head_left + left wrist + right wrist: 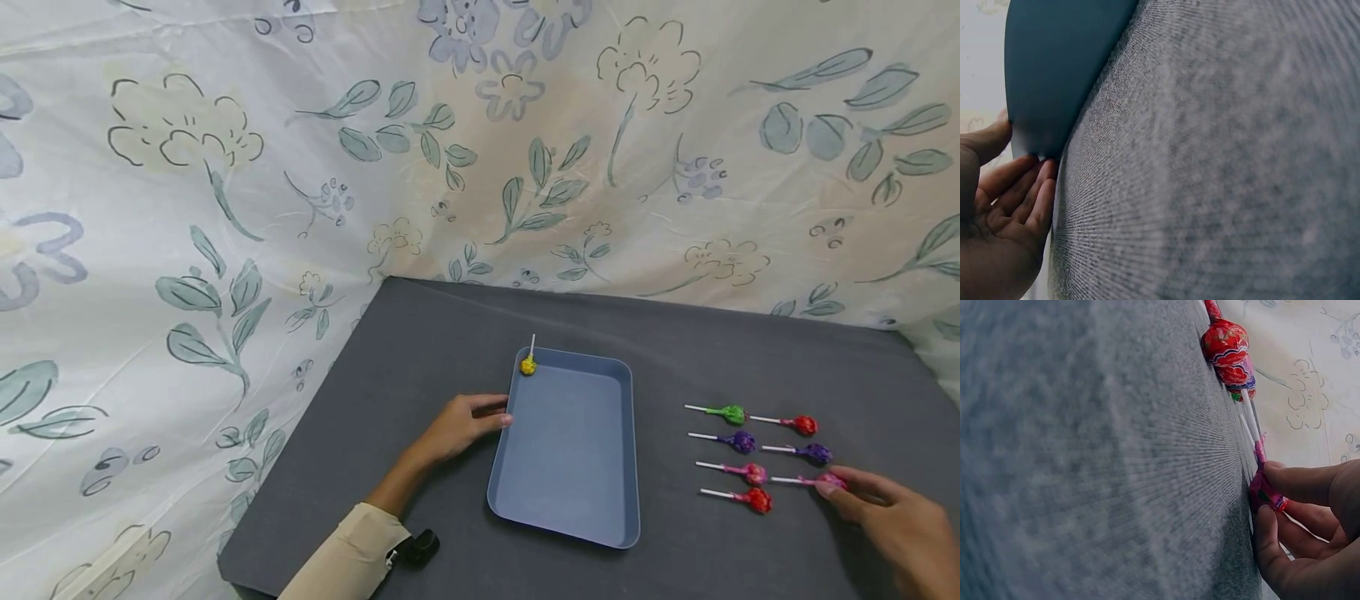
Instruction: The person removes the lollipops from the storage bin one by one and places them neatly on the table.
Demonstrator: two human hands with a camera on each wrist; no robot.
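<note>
My left hand (459, 429) holds the left side of a shallow blue-grey tray (634, 467), thumb at the rim and fingers along the outer wall; the left wrist view shows the fingers low against that wall (1054, 75). A yellow lollipop (528, 366) lies in the tray's far left corner, its white stick over the rim. To the right, my right hand (892, 512) pinches the wrapped head of a pink lollipop (806, 481) between thumb and fingers, close over the table. In the right wrist view this pink lollipop (1260, 487) sits between the fingertips.
Right of the tray lie more lollipops in two columns: a green one (731, 413), red ones (804, 425) (757, 500), purple ones (741, 441) (817, 453) and another pink one (753, 473). A flowered cloth (480, 167) hangs behind the dark grey table (420, 350).
</note>
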